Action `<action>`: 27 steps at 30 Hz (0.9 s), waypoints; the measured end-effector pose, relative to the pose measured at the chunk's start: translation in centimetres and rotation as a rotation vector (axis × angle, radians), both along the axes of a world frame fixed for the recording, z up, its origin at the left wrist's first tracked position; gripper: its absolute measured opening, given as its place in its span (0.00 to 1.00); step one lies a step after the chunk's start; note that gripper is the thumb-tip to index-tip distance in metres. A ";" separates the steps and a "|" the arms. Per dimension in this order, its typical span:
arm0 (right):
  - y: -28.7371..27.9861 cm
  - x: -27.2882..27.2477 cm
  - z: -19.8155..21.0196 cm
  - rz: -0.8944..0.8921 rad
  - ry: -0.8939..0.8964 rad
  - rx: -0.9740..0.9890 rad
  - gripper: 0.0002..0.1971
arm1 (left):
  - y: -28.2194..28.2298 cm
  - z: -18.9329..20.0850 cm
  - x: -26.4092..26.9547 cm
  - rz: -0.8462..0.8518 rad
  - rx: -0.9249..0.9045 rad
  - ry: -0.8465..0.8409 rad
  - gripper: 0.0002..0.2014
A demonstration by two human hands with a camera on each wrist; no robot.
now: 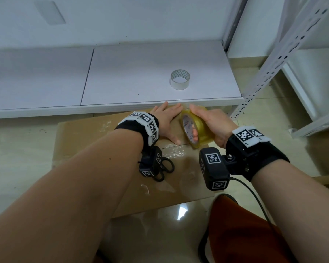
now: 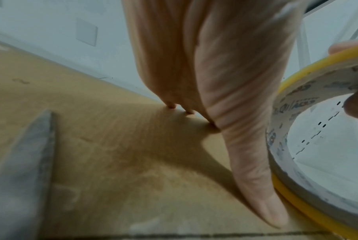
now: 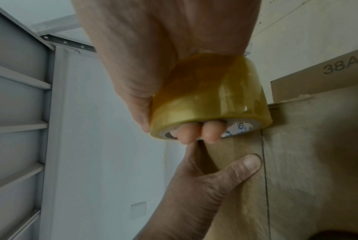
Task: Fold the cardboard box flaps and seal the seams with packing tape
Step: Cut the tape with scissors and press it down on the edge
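Observation:
A closed cardboard box lies on the floor with its flaps down and shiny tape along the middle seam. My left hand lies flat with straight fingers on the box top near its far edge, thumb stretched along the seam. My right hand grips a yellowish roll of packing tape, fingers curled through its core. The roll stands on edge on the box right beside the left hand. The roll fills the right side of the left wrist view.
Black-handled scissors lie on the box under my left wrist. A second, clear tape roll stands on the low white shelf beyond the box. A perforated metal rack post rises at the right. Glossy tiled floor surrounds the box.

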State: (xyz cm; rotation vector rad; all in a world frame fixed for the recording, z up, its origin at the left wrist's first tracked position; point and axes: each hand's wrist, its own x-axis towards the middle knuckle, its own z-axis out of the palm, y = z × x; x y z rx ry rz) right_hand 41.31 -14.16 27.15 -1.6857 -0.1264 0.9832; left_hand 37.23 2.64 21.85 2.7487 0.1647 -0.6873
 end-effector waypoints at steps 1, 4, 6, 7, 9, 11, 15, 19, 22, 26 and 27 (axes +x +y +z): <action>-0.1 0.0 0.0 0.003 -0.007 -0.009 0.25 | 0.0 0.0 0.0 0.001 0.001 0.003 0.62; -0.2 -0.1 0.1 0.017 -0.020 -0.037 0.26 | 0.1 0.1 0.0 0.008 0.006 0.019 0.62; -0.3 -0.1 0.1 0.023 -0.027 -0.053 0.26 | 0.0 0.1 0.0 0.012 0.007 0.022 0.62; -0.3 0.0 0.0 0.029 -0.032 -0.067 0.26 | -0.1 0.2 0.0 0.013 0.011 0.021 0.62; -0.3 0.0 0.1 0.048 -0.040 -0.109 0.27 | -0.2 0.3 0.0 0.017 0.014 0.017 0.61; -0.2 0.0 0.3 0.063 -0.039 -0.136 0.27 | -0.4 0.3 -0.1 0.026 0.009 0.008 0.61; -0.1 -0.3 0.9 0.033 -0.014 -0.118 0.24 | -0.7 0.3 -0.4 0.031 -0.017 -0.024 0.60; -0.2 -0.4 1.2 0.006 0.020 -0.110 0.24 | -0.8 0.2 -1.1 0.000 -0.053 -0.065 0.56; -0.1 -0.5 0.9 -0.016 0.016 -0.111 0.24 | -0.9 0.1 -1.4 -0.009 -0.074 -0.069 0.53; -0.4 -0.5 0.2 -0.023 0.018 -0.051 0.27 | -1.1 0.5 -1.3 -0.023 -0.094 -0.046 0.49; -0.6 -0.4 0.0 -0.014 0.017 -0.031 0.28 | -1.1 0.5 -1.3 -0.017 -0.106 -0.042 0.48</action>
